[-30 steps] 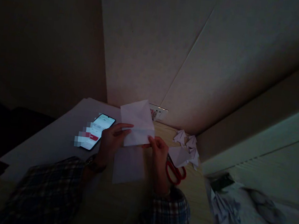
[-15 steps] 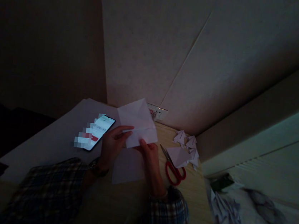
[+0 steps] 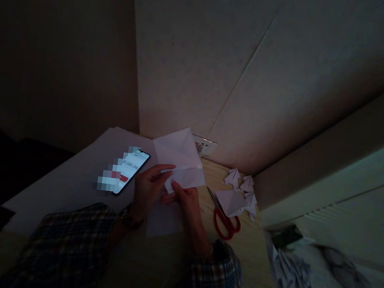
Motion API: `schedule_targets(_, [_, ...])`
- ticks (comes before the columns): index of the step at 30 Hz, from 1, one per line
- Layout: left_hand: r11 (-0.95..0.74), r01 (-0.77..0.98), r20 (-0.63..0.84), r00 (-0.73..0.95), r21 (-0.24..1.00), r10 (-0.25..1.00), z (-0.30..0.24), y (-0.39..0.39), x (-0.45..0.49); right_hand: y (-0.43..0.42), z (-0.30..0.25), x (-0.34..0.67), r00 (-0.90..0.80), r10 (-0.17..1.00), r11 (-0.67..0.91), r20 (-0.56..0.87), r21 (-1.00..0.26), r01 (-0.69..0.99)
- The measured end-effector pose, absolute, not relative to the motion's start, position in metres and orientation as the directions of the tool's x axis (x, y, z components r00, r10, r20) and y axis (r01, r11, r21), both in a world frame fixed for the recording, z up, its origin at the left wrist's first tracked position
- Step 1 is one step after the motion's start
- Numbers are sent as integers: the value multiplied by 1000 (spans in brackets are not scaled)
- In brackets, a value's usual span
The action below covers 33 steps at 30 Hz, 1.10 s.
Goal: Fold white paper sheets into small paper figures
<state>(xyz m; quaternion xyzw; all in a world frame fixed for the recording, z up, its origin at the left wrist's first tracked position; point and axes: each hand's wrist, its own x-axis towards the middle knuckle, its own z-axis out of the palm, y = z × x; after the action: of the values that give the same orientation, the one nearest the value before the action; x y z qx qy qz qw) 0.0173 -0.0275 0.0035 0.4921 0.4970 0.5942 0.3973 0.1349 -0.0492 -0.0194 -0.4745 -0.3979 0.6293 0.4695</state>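
A creased sheet of white paper point(image 3: 181, 147) is held up between my two hands, its far corner pointing at the wall. My left hand point(image 3: 149, 185) pinches its left edge between thumb and fingers. Lower down, my right hand point(image 3: 187, 201) grips the near edge, thumb on top and fingers beneath. Another piece of white paper point(image 3: 162, 221) lies on the table under my hands, partly covered by them. Right of my right hand rest scissors with red handles point(image 3: 225, 222), their blades partly open.
A lit phone point(image 3: 124, 171) lies on large white sheets point(image 3: 66, 180) at the left. Folded paper pieces point(image 3: 248, 185) and a loose paper point(image 3: 229, 201) sit near the table's right edge. A wall socket point(image 3: 205, 144) is behind. More paper pieces point(image 3: 297, 285) lie lower right.
My right hand has slid left along the paper's near edge, closer to my left hand. The paper stays gripped in both hands. The whole view has shifted slightly.
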Motion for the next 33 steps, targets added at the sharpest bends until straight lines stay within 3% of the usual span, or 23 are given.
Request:
schedule_targets(10, [-171, 18, 171, -217, 985, 961, 8, -28, 16, -48, -18, 135, -217, 956, -227, -198, -967, -115])
schedule_targets(16, [-163, 5, 159, -241, 987, 957, 6, -22, 11, -47, -9, 153, -29, 992, -126, -123, -976, -179])
schedule_targets(21, [-149, -11, 142, -251, 989, 957, 4, -21, 10, -44, -10, 160, -17, 996, -85, -84, -990, -109])
schedule_targets(26, [-141, -37, 134, -152, 989, 979, 7, -25, 15, -45, -17, 151, 108, 991, -81, -79, -997, 19])
schedule_targets(33, [-121, -158, 133, 64, 980, 989, -1, -23, 22, -46, -8, 153, 205, 978, -41, -36, -999, 23])
